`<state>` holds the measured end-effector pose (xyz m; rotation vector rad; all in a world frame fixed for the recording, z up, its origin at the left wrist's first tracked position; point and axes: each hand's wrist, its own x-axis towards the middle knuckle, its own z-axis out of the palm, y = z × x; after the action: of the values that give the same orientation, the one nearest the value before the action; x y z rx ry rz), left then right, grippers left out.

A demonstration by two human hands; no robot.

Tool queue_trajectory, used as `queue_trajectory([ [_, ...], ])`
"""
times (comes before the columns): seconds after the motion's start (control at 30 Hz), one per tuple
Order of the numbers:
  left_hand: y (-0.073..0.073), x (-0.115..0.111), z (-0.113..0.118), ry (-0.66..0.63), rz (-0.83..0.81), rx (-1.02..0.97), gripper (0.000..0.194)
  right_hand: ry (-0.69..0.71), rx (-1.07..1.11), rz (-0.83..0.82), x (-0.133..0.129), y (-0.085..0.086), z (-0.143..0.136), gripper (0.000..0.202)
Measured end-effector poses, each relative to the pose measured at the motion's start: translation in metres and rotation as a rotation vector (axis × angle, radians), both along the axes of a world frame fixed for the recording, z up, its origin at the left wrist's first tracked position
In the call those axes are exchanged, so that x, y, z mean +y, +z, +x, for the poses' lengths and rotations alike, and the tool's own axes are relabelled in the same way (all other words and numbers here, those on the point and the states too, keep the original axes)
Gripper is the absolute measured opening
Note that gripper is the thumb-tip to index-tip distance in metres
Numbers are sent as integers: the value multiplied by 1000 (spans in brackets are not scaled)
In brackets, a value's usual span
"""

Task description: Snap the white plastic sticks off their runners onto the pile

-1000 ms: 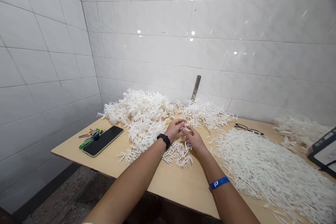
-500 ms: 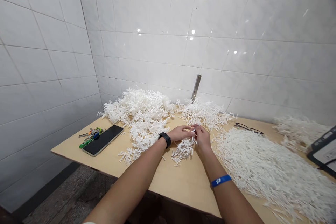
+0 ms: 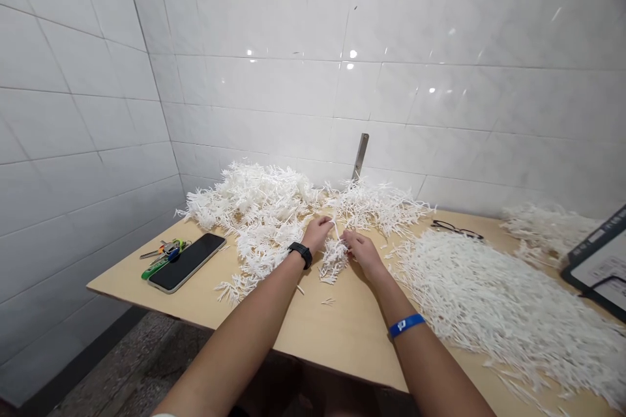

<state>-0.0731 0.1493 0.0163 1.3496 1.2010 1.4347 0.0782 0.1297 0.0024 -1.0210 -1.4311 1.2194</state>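
In the head view, with the clock centred on the small clump of white branched pieces [image 3: 334,262] at the hands, the left hand [image 3: 317,233] is at about 10 o'clock. Its fingers are pinched together on a thin white strand [image 3: 336,228] that runs down to the clump. The right hand [image 3: 364,252] is at about 2 o'clock, its fingertips at the clump's right edge; whether they are clamped on a piece I cannot tell. The clump is above the bare near part of the wooden table [image 3: 342,339]. A loose white piece [image 3: 328,301] lies at 6 o'clock.

A black watch [image 3: 300,255] is on the left wrist, a blue wristband [image 3: 406,325] on the right. A heaped white pile [image 3: 259,199] spreads at 10 o'clock, and a lower one [image 3: 379,205] at 1, in front of an upright metal strip [image 3: 360,156] by the tiled wall [image 3: 274,91]. At 9 o'clock lie a smartphone [image 3: 187,263] and, just beside it, a bunch of keys [image 3: 169,249] with a green strap [image 3: 156,266]. Eyeglasses [image 3: 457,229] lie between 2 and 3, near a broad mound of white pieces [image 3: 503,306] reaching past 3.
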Motion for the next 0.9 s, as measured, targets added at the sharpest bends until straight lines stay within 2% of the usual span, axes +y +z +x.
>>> queue_trajectory([
  [0.13, 1, 2, -3, 110, -39, -140, 14, 57, -170, 123, 0, -2, -2, 39],
  [0.2, 4, 0, -3, 189, 85, -39, 19, 31, -204, 132, 1, -5, -3, 37],
  [0.27, 7, -4, -1, 219, 273, 152, 24, -10, -217, 121, 2, -8, -4, 35],
  [0.3, 8, -6, 0, 189, 347, 249, 27, -34, -225, 121, 2, -9, -4, 33],
  [0.37, 7, -9, 2, 16, 378, 427, 30, -96, -240, 126, 3, -11, -3, 29],
  [0.47, -1, -8, 3, -266, 179, 600, 33, -236, -261, 149, 2, -7, -1, 26],
  [0.53, -9, -4, 2, -296, 84, 657, 34, -406, -233, 226, -2, 2, 0, 33],
  [0.6, -15, 1, 0, -202, 75, 644, 31, -516, -114, 300, -13, 15, -2, 34],
  [0.63, -18, 4, -2, -133, 83, 601, 28, -457, -42, 288, -23, 22, -5, 32],
  [0.67, -19, 6, -4, -60, 85, 528, 25, -291, 13, 221, -35, 27, -8, 32],
  [0.7, -20, 9, -6, 18, 81, 425, 24, -30, 36, 100, -49, 31, -11, 33],
  [0.77, -22, 15, -12, 182, 68, 187, 21, 618, -16, -238, -77, 32, -17, 37],
  [0.8, -22, 17, -15, 253, 68, 72, 20, 860, -44, -385, -89, 29, -18, 37],
  [0.83, -22, 20, -19, 307, 73, -30, 19, 991, -41, -487, -98, 25, -17, 37],
  [0.87, -23, 22, -22, 335, 85, -121, 18, 1005, -4, -542, -102, 20, -15, 36],
  [0.9, -23, 24, -25, 331, 98, -201, 18, 907, 66, -555, -101, 16, -10, 33],
])
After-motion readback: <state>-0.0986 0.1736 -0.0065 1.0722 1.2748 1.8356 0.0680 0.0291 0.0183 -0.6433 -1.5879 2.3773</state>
